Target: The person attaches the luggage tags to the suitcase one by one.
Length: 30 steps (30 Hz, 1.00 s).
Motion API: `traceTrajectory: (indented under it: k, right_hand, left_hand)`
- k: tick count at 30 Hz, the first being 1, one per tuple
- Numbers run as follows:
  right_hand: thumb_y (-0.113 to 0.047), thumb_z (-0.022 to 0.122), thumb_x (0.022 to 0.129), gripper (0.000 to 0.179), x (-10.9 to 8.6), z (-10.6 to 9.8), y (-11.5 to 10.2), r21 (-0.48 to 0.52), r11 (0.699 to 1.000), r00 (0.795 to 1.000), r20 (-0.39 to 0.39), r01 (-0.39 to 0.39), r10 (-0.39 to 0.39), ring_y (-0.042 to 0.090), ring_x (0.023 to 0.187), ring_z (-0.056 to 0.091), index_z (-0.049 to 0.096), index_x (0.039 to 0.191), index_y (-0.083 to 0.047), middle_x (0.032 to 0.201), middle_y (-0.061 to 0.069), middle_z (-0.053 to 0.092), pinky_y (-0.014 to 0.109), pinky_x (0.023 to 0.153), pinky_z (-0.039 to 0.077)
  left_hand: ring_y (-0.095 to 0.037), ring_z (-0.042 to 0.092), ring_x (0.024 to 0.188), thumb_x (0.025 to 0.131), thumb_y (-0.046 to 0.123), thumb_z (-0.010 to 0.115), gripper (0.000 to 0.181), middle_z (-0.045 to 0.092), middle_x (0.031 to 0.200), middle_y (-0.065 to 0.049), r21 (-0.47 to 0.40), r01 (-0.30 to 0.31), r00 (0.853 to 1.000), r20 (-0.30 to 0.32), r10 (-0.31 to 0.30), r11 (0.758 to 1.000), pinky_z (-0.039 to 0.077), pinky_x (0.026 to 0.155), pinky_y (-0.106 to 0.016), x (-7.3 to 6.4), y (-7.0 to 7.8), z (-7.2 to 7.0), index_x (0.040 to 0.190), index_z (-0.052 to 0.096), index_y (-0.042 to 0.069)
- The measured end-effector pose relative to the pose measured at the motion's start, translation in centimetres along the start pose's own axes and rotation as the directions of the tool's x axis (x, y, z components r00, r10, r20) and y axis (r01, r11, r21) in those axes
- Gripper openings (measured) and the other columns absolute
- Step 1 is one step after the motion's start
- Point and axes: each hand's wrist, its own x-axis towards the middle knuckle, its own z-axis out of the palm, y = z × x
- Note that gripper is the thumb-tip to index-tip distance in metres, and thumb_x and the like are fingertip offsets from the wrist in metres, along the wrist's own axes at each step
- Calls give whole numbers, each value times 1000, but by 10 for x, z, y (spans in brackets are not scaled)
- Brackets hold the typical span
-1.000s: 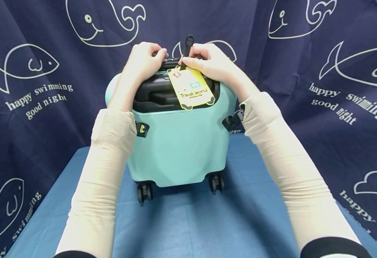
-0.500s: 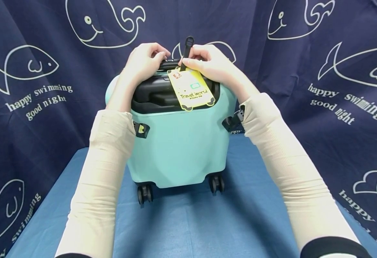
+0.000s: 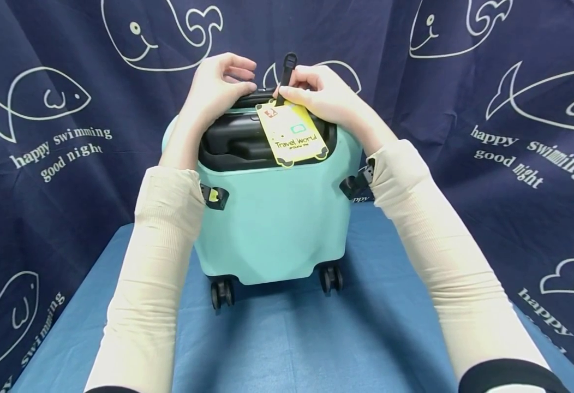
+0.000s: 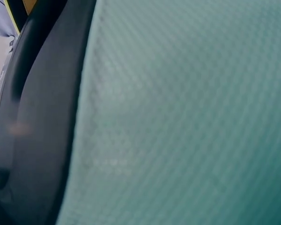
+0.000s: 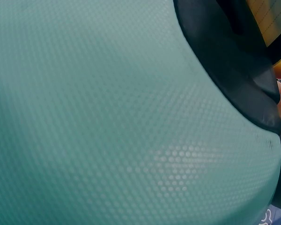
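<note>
A mint-green suitcase [image 3: 272, 224] stands upright on its black wheels in the head view; its textured shell fills most of both wrist views. Set into its top is a black recessed panel [image 3: 233, 136] with a black carry handle [image 3: 255, 99]. My right hand [image 3: 323, 93] pinches the black strap [image 3: 286, 76] of a yellow luggage tag [image 3: 294, 134], the strap's end pointing up. The tag hangs over the panel, its "Travel World" print facing me. At the handle's left end is my left hand [image 3: 215, 84], fingers loosely extended, thumb close over the handle.
Blue cloth [image 3: 262, 344] covers the table under the suitcase. Dark blue curtains [image 3: 356, 33] with white whale and fish drawings hang close behind and at both sides. Black wrist-camera mounts [image 3: 215, 196] sit at both cuffs, near the shell.
My left hand's fingers have lifted and spread away from the handle, and the hand has shifted slightly left. The right hand keeps its pinch on the strap in nearly the same place.
</note>
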Motion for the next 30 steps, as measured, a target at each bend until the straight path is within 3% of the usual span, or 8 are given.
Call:
traceTrajectory:
  k: [5, 8, 17, 25, 28, 30]
  right_hand:
    - [-17, 60, 91, 15, 1, 1, 0, 7, 1000, 1000, 1, -3, 3, 6, 60, 43, 66, 86, -4, 64, -10, 53, 19, 60, 32]
    - [-16, 60, 90, 13, 1, 1, 0, 29, 1000, 1000, -4, -3, 3, 5, 61, 46, 66, 89, -4, 67, -9, 55, 19, 62, 34]
    - [-19, 64, 87, 15, 2, 0, 0, -15, 1000, 1000, -27, -16, 16, 5, 61, 44, 60, 76, -10, 64, -9, 51, 20, 64, 32]
    - [-18, 65, 86, 13, 1, -1, 4, -10, 998, 998, -14, 54, -54, 9, 62, 42, 61, 76, -9, 67, -7, 48, 21, 61, 30]
    - [-18, 66, 85, 14, 0, -1, 4, -9, 997, 997, -7, 71, -71, 9, 63, 42, 61, 76, -8, 68, -7, 48, 21, 61, 30]
    - [-18, 66, 85, 14, 0, -1, 3, -3, 997, 997, -4, 75, -75, 9, 64, 42, 61, 76, -9, 69, -6, 47, 21, 61, 30]
  left_hand:
    - [-2, 64, 76, 80, 11, 72, 37, 67, 82, 7, -151, 12, 1000, -25, -16, 989, 47, 74, -15, -1, -1, -1, 116, 64, 7]
    - [-1, 64, 72, 79, 8, 72, 32, 66, 75, 9, -196, 3, 999, -39, -11, 981, 46, 71, -14, -1, -1, -1, 111, 66, 6]
    - [-4, 65, 73, 78, 2, 71, 18, 67, 74, 6, -336, 14, 997, -63, -37, 942, 47, 68, -16, 1, 0, 0, 94, 67, 8]
    - [-5, 64, 76, 77, 3, 73, 18, 67, 77, 6, -406, 7, 997, -71, -39, 914, 47, 69, -17, -1, 1, -1, 93, 67, 9]
    - [-7, 64, 78, 77, 4, 74, 19, 68, 80, 4, -440, 5, 998, -55, -33, 898, 48, 70, -17, -2, 1, -2, 95, 68, 8]
    - [-8, 64, 81, 77, 6, 74, 22, 68, 83, 3, -435, 11, 999, -37, -30, 900, 48, 73, -17, -3, 1, -3, 98, 68, 7]
